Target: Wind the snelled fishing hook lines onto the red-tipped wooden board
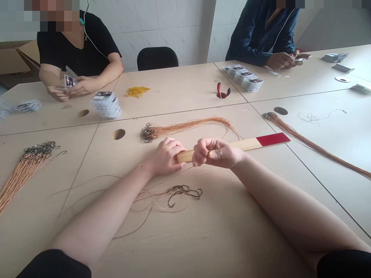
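Note:
My left hand point(168, 156) is closed round the left end of a flat wooden board point(245, 144) with a red right end. Over the board near that end is my right hand point(216, 152), its fingers pinched together; a thin line runs down-left from them, and whatever else they hold is too small to make out. Loose dark hooks point(184, 190) with thin lines lie on the table just below my hands. Behind the board stretches a bundle of orange lines point(188, 125), with hooks massed at its left end.
More hook bundles lie at the left point(36, 154) and right point(304, 137). Beyond are stacked clear packs point(106, 105), yellow pieces point(137, 91), red-handled pliers point(223, 92) in a table hole and more packs point(243, 77). Two people sit across the table, handling small items.

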A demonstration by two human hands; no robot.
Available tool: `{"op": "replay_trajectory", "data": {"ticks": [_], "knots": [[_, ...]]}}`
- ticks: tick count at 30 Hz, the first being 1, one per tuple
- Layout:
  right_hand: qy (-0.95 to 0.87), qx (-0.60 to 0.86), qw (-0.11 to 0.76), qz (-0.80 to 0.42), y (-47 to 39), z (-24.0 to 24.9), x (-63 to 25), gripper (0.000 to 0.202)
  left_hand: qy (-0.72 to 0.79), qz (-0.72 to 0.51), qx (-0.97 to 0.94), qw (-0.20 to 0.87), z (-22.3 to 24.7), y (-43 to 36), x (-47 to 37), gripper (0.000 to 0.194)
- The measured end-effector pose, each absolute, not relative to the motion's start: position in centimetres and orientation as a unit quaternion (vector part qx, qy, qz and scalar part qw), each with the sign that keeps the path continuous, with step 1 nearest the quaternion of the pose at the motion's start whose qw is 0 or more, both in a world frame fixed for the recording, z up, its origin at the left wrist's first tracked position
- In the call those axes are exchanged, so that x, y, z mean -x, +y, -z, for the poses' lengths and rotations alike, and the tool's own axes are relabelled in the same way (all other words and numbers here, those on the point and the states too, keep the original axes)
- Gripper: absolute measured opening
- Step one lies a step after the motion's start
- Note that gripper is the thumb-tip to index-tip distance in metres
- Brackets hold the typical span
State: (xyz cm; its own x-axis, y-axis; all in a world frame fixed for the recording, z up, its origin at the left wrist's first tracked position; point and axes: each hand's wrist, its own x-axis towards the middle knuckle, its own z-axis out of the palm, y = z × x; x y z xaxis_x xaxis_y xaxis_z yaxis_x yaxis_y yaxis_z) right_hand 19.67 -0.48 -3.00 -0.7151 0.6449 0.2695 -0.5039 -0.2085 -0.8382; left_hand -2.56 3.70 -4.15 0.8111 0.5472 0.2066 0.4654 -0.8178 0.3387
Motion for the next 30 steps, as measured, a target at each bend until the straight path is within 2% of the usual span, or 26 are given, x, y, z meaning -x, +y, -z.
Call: {"op": "replay_trajectory", "data": {"ticks": [7,11,15,17,21,23,26,30], "knots": [[-0.545,0.183,0.466,-0.673,0.0,0.1,-22.6,0.032,0.274,-0.139,-0.942,0.138,3.7,3.7,2.6,0.041],[-0.576,0.294,0.532,-0.546,0.0,-2.2,-25.2,0.043,0.274,-0.146,-0.94,0.141,3.8,3.7,2.7,0.041],[-0.585,0.338,0.607,-0.418,-0.8,-5.1,-28.7,0.024,0.27,-0.163,-0.936,0.155,3.9,3.8,2.7,0.036],[-0.591,0.355,0.627,-0.363,-1.5,-6.5,-29.6,0.021,0.265,-0.177,-0.931,0.176,3.9,3.9,2.7,0.032],[-0.584,0.438,0.64,-0.242,-2.5,-7.9,-28.0,0.012,0.302,-0.23,-0.878,0.291,3.7,3.6,2.9,0.034],[-0.594,0.469,0.621,-0.203,-2.5,-7.4,-26.0,0.009,0.345,-0.229,-0.816,0.403,3.8,3.5,2.9,0.038],[-0.642,0.522,0.535,-0.171,-2.0,-5.2,-22.6,0.005,0.365,-0.203,-0.714,0.562,3.9,3.4,2.9,0.043],[-0.76,0.494,0.398,-0.143,-1.4,-1.0,-19.0,0.011,0.371,-0.187,-0.669,0.616,4.1,3.7,2.8,0.053]]}}
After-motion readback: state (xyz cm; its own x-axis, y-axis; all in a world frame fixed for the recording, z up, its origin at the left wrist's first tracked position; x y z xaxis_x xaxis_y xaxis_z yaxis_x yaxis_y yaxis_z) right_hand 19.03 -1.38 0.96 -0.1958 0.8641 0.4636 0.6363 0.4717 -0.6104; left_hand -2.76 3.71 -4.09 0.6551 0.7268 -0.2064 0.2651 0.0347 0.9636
